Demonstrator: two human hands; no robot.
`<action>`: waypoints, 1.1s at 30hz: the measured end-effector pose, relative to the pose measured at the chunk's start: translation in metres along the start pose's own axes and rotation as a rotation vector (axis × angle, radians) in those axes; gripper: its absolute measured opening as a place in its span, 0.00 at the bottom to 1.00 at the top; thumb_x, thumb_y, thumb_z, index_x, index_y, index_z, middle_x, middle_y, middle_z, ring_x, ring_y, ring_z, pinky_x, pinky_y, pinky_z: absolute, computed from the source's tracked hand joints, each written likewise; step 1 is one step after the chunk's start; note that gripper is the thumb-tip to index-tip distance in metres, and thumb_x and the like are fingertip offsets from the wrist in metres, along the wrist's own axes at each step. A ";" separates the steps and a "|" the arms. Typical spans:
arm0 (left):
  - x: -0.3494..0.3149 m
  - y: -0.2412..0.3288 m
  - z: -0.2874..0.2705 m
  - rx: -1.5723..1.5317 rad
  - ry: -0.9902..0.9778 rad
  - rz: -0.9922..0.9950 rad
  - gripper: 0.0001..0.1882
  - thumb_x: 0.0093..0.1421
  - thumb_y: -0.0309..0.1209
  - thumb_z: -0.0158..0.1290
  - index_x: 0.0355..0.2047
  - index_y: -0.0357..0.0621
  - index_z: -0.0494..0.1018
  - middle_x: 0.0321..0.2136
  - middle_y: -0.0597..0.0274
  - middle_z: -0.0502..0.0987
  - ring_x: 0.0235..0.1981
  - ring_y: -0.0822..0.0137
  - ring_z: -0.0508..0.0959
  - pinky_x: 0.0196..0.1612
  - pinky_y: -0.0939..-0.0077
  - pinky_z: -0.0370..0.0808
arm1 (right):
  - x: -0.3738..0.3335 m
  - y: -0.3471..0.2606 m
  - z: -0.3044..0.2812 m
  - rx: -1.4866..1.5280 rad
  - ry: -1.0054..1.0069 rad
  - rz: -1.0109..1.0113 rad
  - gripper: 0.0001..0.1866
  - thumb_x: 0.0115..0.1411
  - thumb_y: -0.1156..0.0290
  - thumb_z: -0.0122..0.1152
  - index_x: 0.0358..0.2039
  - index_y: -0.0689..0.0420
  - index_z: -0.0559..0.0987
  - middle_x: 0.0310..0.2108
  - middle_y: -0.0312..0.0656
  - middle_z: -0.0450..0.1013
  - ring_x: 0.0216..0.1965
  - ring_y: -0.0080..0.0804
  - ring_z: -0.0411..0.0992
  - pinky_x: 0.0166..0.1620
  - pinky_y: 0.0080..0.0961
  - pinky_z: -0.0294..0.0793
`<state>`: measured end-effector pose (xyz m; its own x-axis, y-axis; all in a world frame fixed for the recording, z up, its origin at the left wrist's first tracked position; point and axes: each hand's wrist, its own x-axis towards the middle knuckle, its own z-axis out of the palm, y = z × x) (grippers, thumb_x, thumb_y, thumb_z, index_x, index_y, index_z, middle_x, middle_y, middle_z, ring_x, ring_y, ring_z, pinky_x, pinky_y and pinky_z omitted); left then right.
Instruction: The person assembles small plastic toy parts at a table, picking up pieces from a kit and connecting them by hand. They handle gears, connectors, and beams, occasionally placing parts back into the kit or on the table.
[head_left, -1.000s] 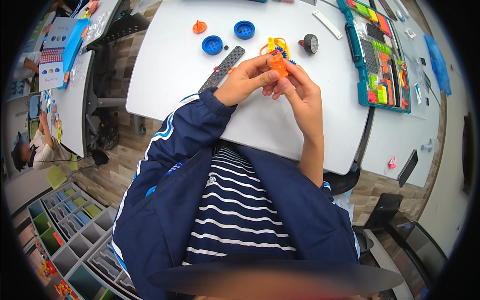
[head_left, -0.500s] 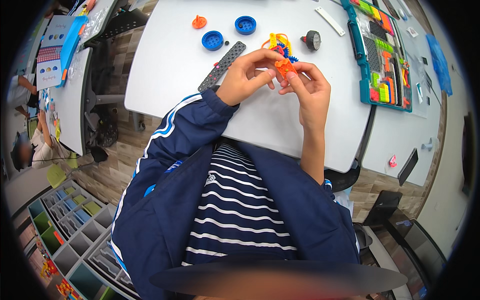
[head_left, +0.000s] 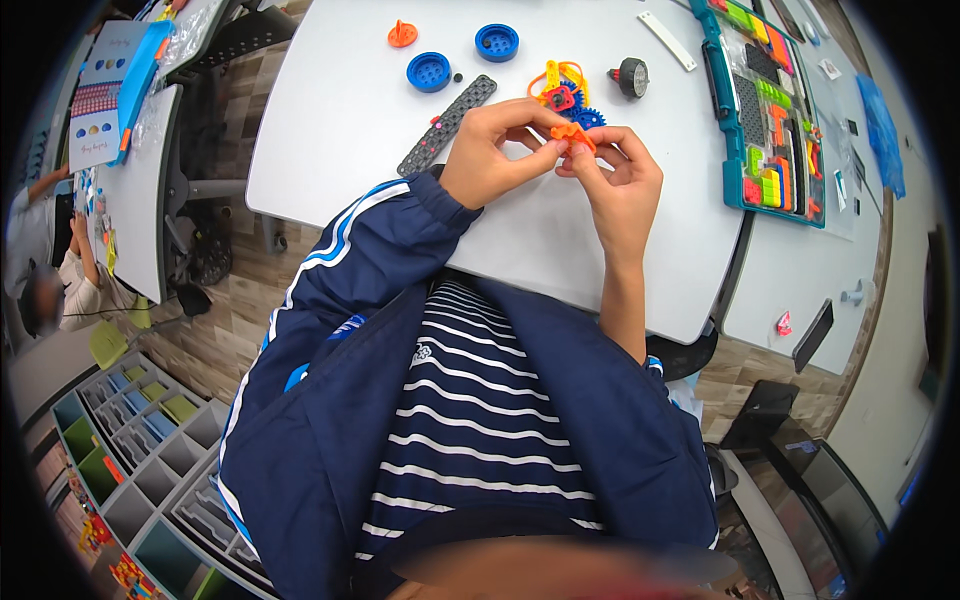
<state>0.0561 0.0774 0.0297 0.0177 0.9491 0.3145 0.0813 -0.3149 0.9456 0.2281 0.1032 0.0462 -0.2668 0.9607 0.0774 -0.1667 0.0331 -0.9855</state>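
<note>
Hands, left (head_left: 492,160) and right (head_left: 622,175), each grip pinching one orange piece (head_left: 571,134); two blue wheels (head_left: 429,71) beyond.

Small orange piece (head_left: 572,134) mostly hidden between fingertips of left hand (head_left: 493,152) and right hand (head_left: 621,178), teal parts case (head_left: 731,150) cut off at tabletop's far edge

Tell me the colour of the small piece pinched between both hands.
Orange: the small piece shows best in the head view, between left hand and right hand.
</note>
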 end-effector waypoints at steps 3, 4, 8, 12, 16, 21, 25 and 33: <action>0.000 0.002 -0.001 0.023 -0.007 0.022 0.12 0.60 0.20 0.59 0.45 0.33 0.80 0.40 0.57 0.82 0.39 0.70 0.82 0.39 0.79 0.81 | 0.000 0.002 0.002 -0.005 0.017 0.004 0.05 0.62 0.82 0.63 0.37 0.69 0.77 0.34 0.45 0.78 0.35 0.26 0.79 0.38 0.24 0.86; 0.000 0.002 -0.002 0.027 -0.011 0.018 0.12 0.60 0.21 0.59 0.45 0.34 0.81 0.40 0.57 0.82 0.39 0.70 0.82 0.39 0.79 0.81 | 0.000 0.003 0.003 -0.003 0.028 0.007 0.05 0.62 0.82 0.63 0.37 0.69 0.77 0.34 0.45 0.78 0.34 0.26 0.80 0.37 0.24 0.86; -0.001 0.004 -0.002 -0.196 -0.016 -0.068 0.13 0.62 0.20 0.56 0.47 0.35 0.80 0.43 0.57 0.80 0.41 0.68 0.82 0.40 0.78 0.83 | 0.000 0.003 0.000 0.050 0.007 0.012 0.05 0.62 0.81 0.64 0.37 0.68 0.77 0.34 0.46 0.79 0.33 0.27 0.79 0.37 0.26 0.86; 0.002 0.002 -0.001 -0.366 -0.028 -0.081 0.12 0.65 0.19 0.54 0.48 0.34 0.80 0.44 0.58 0.78 0.41 0.67 0.82 0.39 0.77 0.84 | 0.001 -0.002 -0.010 0.243 -0.095 0.141 0.07 0.64 0.77 0.65 0.40 0.67 0.79 0.34 0.46 0.79 0.31 0.28 0.79 0.36 0.28 0.85; 0.003 0.001 -0.002 -0.245 -0.001 -0.018 0.10 0.65 0.18 0.55 0.45 0.33 0.80 0.42 0.58 0.78 0.39 0.68 0.82 0.38 0.78 0.83 | 0.001 -0.001 -0.011 0.312 -0.124 0.243 0.10 0.65 0.73 0.66 0.43 0.66 0.80 0.35 0.46 0.80 0.31 0.29 0.80 0.37 0.27 0.84; 0.001 0.005 -0.007 -0.034 0.026 0.049 0.07 0.63 0.16 0.56 0.41 0.32 0.79 0.38 0.57 0.78 0.34 0.70 0.83 0.36 0.79 0.81 | 0.000 0.001 -0.015 0.469 -0.146 0.273 0.10 0.66 0.73 0.64 0.46 0.63 0.79 0.38 0.44 0.79 0.33 0.28 0.79 0.38 0.26 0.84; 0.012 0.015 -0.027 -0.094 0.249 -0.101 0.05 0.65 0.20 0.57 0.40 0.34 0.80 0.35 0.59 0.77 0.31 0.70 0.83 0.33 0.83 0.78 | 0.004 -0.006 -0.036 0.548 0.049 0.133 0.10 0.67 0.72 0.62 0.47 0.61 0.79 0.37 0.41 0.77 0.33 0.28 0.77 0.38 0.25 0.81; 0.113 0.042 -0.078 0.587 0.015 0.230 0.07 0.61 0.31 0.64 0.39 0.44 0.83 0.33 0.66 0.83 0.33 0.75 0.79 0.35 0.78 0.75 | -0.003 -0.021 -0.075 0.085 0.269 -0.019 0.13 0.66 0.75 0.62 0.48 0.68 0.78 0.39 0.44 0.78 0.33 0.28 0.78 0.37 0.25 0.82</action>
<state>-0.0166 0.1709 0.1118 0.0861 0.8562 0.5093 0.6107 -0.4493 0.6521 0.3036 0.1200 0.0549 -0.0027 0.9991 0.0419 -0.2516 0.0398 -0.9670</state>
